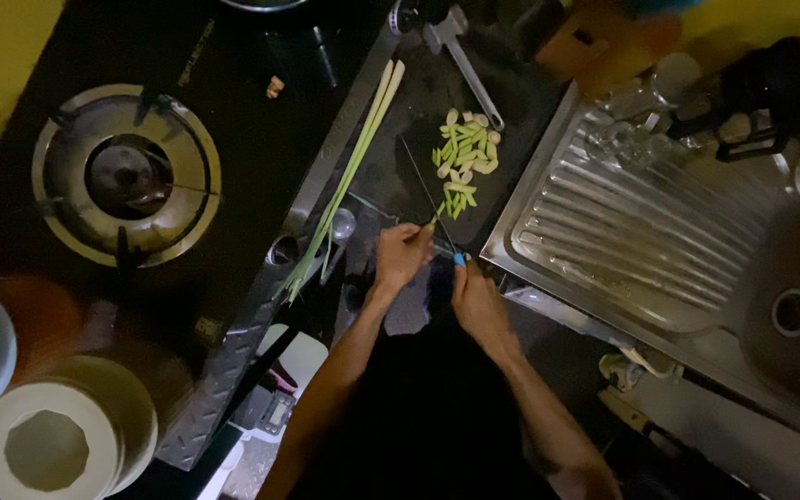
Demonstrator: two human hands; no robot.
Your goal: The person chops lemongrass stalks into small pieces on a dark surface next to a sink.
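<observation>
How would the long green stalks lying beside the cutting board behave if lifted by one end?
The stalks look long and thin, so they would likely droop. They seem light. Lying loose side by side, they may slide apart.

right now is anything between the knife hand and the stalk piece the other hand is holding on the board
Nothing visible. The left hand pinches the green stalk piece beside the knife that the right hand grips; the pile of cut pieces lies beyond the blade.
</observation>
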